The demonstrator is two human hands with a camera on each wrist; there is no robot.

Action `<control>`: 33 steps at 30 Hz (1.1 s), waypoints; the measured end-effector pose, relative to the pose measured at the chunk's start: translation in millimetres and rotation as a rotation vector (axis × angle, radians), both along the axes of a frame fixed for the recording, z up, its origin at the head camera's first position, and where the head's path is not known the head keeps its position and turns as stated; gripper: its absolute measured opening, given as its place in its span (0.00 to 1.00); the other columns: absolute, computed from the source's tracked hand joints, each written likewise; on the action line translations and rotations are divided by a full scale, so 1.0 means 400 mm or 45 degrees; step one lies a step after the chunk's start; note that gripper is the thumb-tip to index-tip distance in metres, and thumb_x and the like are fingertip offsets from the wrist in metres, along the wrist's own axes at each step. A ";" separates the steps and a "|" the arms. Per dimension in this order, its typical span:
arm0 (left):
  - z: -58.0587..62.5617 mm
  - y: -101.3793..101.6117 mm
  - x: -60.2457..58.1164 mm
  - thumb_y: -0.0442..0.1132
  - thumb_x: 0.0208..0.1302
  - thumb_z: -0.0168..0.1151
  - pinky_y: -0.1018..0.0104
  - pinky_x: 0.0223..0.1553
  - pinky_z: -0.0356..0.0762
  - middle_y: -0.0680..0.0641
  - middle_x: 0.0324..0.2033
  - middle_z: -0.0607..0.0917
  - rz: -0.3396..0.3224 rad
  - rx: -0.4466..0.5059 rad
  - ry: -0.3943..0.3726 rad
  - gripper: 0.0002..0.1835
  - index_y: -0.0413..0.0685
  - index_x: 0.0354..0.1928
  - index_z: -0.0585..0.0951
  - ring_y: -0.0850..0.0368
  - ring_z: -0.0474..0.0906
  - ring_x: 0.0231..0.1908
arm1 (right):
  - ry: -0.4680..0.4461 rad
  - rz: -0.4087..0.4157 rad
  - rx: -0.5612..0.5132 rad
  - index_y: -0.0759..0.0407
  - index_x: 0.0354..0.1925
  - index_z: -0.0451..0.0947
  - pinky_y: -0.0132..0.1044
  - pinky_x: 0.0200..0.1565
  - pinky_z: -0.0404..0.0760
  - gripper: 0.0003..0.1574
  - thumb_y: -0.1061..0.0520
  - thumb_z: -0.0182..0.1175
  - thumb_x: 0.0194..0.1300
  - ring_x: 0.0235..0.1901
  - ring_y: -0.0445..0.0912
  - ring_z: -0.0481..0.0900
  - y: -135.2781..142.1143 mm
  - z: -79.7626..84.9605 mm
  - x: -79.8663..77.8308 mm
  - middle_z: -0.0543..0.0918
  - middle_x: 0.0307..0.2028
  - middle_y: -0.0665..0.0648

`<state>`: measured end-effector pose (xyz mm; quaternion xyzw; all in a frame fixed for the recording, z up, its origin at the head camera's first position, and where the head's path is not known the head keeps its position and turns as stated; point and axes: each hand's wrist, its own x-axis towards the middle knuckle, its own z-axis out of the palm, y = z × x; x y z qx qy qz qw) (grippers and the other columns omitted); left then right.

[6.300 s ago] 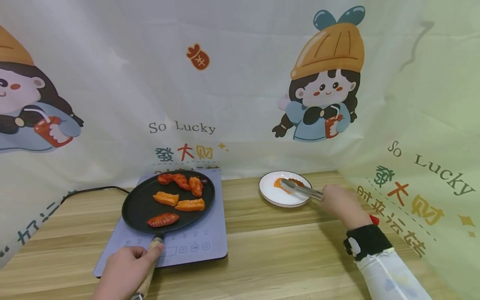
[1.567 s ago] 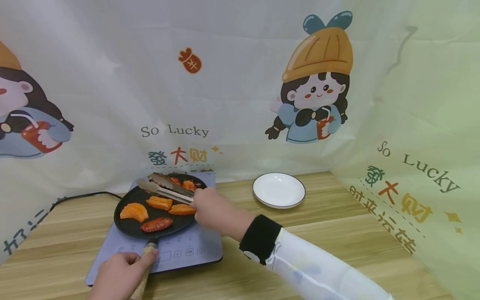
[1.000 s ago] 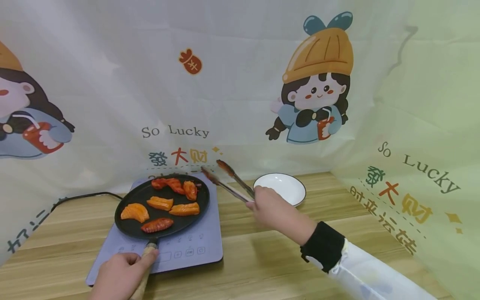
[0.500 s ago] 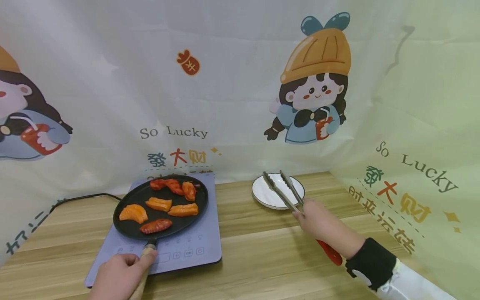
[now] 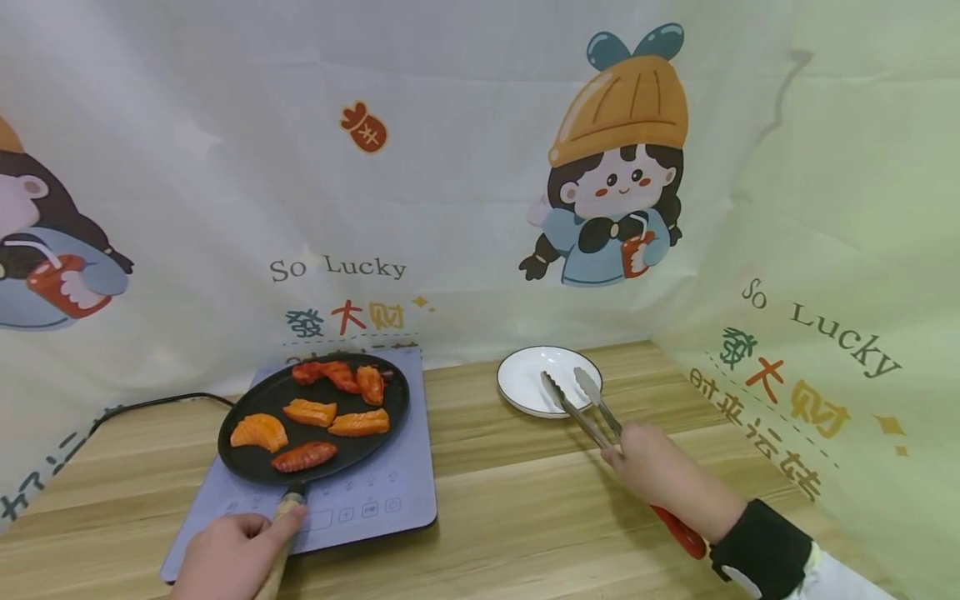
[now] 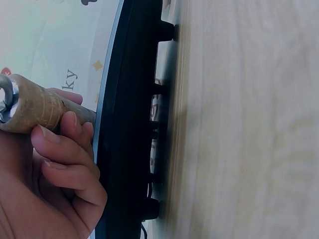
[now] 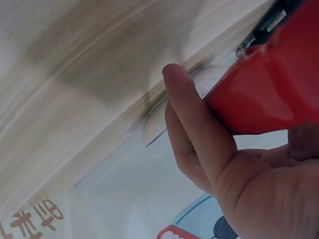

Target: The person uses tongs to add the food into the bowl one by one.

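Note:
My left hand [image 5: 232,550] grips the wooden handle [image 5: 291,505] of a black frying pan [image 5: 270,392], thumb along its top. In the left wrist view the fingers [image 6: 70,149] curl up around that handle [image 6: 37,107]. Several orange pieces [image 5: 309,412] and reddish pieces [image 5: 371,385] of food lie in the pan, with a ridged red piece [image 5: 303,457] near the handle. My right hand [image 5: 667,467] holds metal tongs [image 5: 579,417], their jaws spread over a white dark-rimmed plate [image 5: 525,375]. The tongs' red handle [image 7: 269,94] fills much of the right wrist view.
The pan rests on a flat induction cooker [image 5: 416,467] with touch controls along its front. A black cord [image 5: 165,398] runs off to the left. Behind the wooden table [image 5: 487,533] hangs a printed curtain [image 5: 465,208], which continues along the right side.
Earlier the tongs reached to food on the plate, then over the pan; now they are back over the plate, spread. An orange piece has appeared at the pan's left. The left hand keeps its grip.

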<state>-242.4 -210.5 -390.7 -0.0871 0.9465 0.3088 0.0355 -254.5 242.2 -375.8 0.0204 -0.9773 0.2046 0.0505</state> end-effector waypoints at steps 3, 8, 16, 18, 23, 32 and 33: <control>0.000 0.001 0.001 0.70 0.60 0.52 0.65 0.21 0.58 0.55 0.10 0.63 0.000 0.002 0.007 0.33 0.51 0.12 0.67 0.57 0.63 0.17 | -0.008 -0.003 0.007 0.65 0.26 0.68 0.35 0.18 0.72 0.16 0.57 0.61 0.64 0.17 0.46 0.70 -0.003 -0.010 -0.001 0.70 0.21 0.57; -0.002 0.001 0.000 0.72 0.59 0.52 0.65 0.21 0.57 0.55 0.09 0.63 -0.002 0.008 0.016 0.34 0.51 0.12 0.67 0.57 0.63 0.16 | 0.018 0.004 0.073 0.68 0.29 0.69 0.35 0.18 0.73 0.19 0.55 0.65 0.61 0.19 0.46 0.70 -0.010 -0.021 -0.003 0.69 0.23 0.58; 0.000 0.002 0.002 0.71 0.59 0.52 0.66 0.20 0.58 0.55 0.09 0.62 -0.001 0.024 0.008 0.33 0.51 0.12 0.66 0.57 0.63 0.16 | 0.034 0.009 0.181 0.66 0.25 0.71 0.36 0.18 0.71 0.21 0.51 0.66 0.60 0.18 0.46 0.70 -0.014 -0.031 -0.003 0.70 0.22 0.57; 0.001 0.001 0.003 0.70 0.60 0.52 0.65 0.21 0.58 0.55 0.10 0.63 0.002 0.021 -0.005 0.33 0.51 0.12 0.67 0.57 0.63 0.17 | 0.020 0.000 0.185 0.63 0.22 0.70 0.35 0.18 0.70 0.21 0.50 0.66 0.60 0.17 0.45 0.69 -0.016 -0.031 -0.003 0.70 0.22 0.56; 0.006 0.001 0.004 0.71 0.60 0.51 0.65 0.23 0.59 0.54 0.11 0.66 0.001 0.015 -0.020 0.33 0.50 0.14 0.71 0.56 0.66 0.19 | -0.038 -0.022 0.164 0.58 0.16 0.69 0.33 0.15 0.69 0.25 0.46 0.65 0.60 0.14 0.44 0.69 -0.024 -0.032 -0.006 0.71 0.20 0.55; 0.011 0.004 0.003 0.70 0.61 0.51 0.64 0.25 0.61 0.52 0.14 0.72 -0.010 -0.004 -0.007 0.33 0.48 0.19 0.78 0.55 0.68 0.22 | -0.103 -0.021 0.160 0.55 0.11 0.68 0.31 0.15 0.63 0.32 0.39 0.63 0.62 0.10 0.40 0.65 -0.034 -0.033 -0.004 0.67 0.11 0.49; 0.011 0.005 0.003 0.70 0.61 0.51 0.64 0.25 0.61 0.52 0.14 0.72 -0.010 -0.004 -0.004 0.33 0.48 0.19 0.78 0.55 0.68 0.22 | -0.104 -0.023 0.161 0.55 0.11 0.68 0.31 0.15 0.63 0.32 0.39 0.63 0.61 0.10 0.40 0.65 -0.034 -0.033 -0.003 0.66 0.11 0.49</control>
